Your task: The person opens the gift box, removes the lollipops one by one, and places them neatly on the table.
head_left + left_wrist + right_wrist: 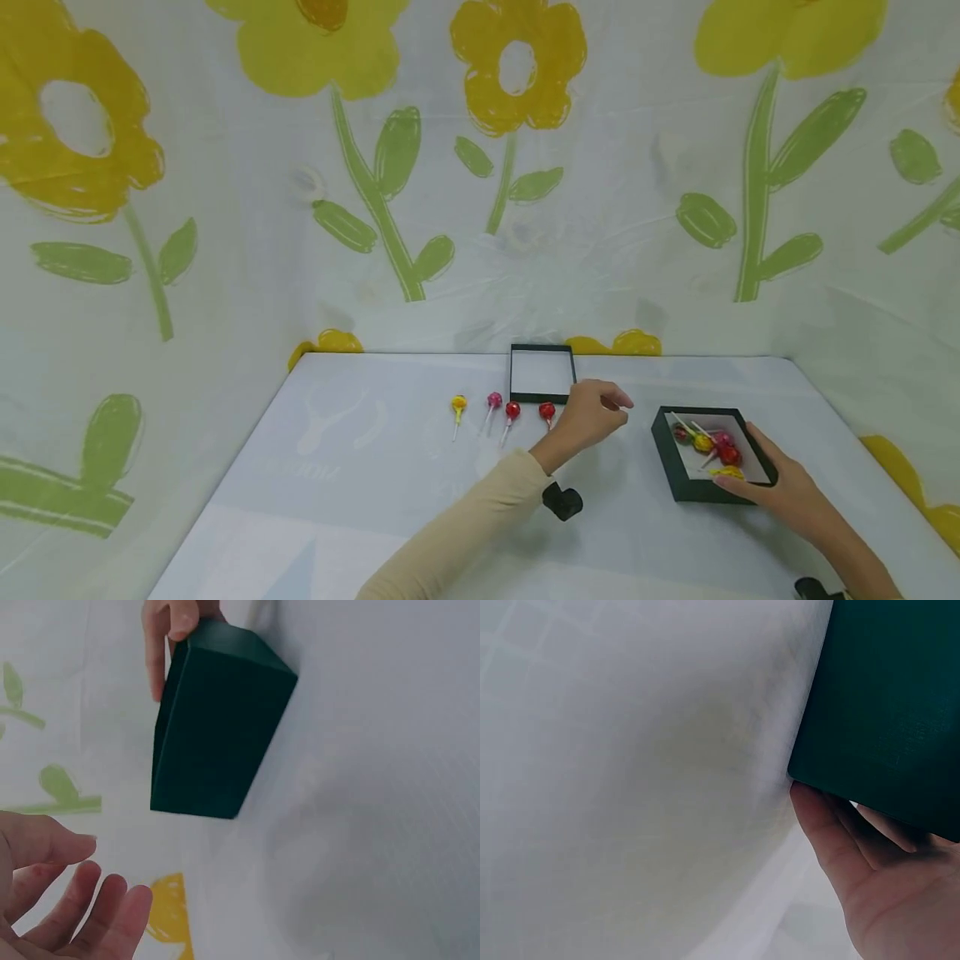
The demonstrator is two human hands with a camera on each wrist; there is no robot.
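Note:
My right hand (798, 492) grips the right side of a dark green box (667, 467), its thumb over the near rim. Inside the box lie several lollipops (724, 454) in red, pink and yellow, sticks askew. The right wrist view shows the box's green outside (892, 697) against the fingers (829, 840). Left of the box, in the air, is my left hand (590, 414), with its fingers loosely bent and nothing between them. The left wrist view shows a gap between its thumb and fingertips (139, 896), apart from the box (225, 735).
A yellow lollipop (458, 403), a pink one (494, 400) and two red ones (512, 410) lie in a row on the white table (300, 517). Behind them is a dark-rimmed box lid (542, 372) with a white inside. A flowered sheet (600, 233) hangs around the table.

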